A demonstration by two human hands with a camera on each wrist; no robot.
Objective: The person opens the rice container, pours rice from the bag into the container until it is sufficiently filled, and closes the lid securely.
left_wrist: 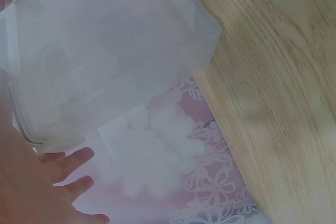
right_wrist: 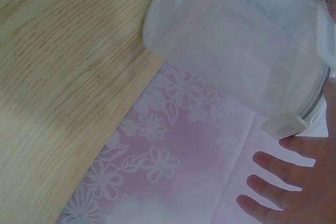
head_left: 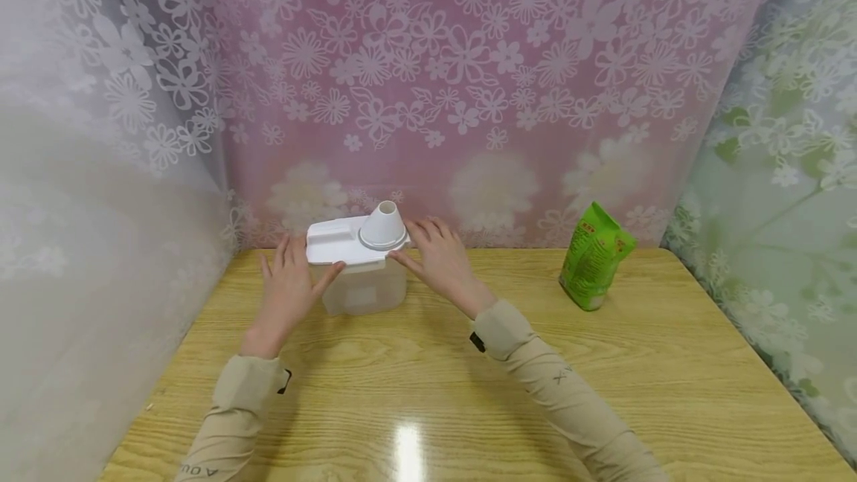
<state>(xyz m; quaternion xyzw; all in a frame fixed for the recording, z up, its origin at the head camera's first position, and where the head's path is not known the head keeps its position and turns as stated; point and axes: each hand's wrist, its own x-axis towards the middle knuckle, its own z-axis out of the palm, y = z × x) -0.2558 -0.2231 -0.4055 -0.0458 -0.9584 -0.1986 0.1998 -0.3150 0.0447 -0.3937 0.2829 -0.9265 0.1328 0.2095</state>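
A see-through storage container (head_left: 364,290) stands at the back left of the table with a white lid (head_left: 344,249) on top. From the lid rises a white cone-shaped cap (head_left: 384,225), open at its tip. My left hand (head_left: 288,288) lies at the lid's left end, thumb along the front edge and fingers spread toward the back. At the opposite end is my right hand (head_left: 443,259), its thumb touching the lid by the cone's base. The right wrist view shows its fingers (right_wrist: 278,169) straight and spread beside a white side clip (right_wrist: 284,125).
A green printed bag (head_left: 594,259) stands upright on the right side of the wooden table (head_left: 375,378). Flower-patterned curtains (head_left: 428,95) hang behind the table and along both sides.
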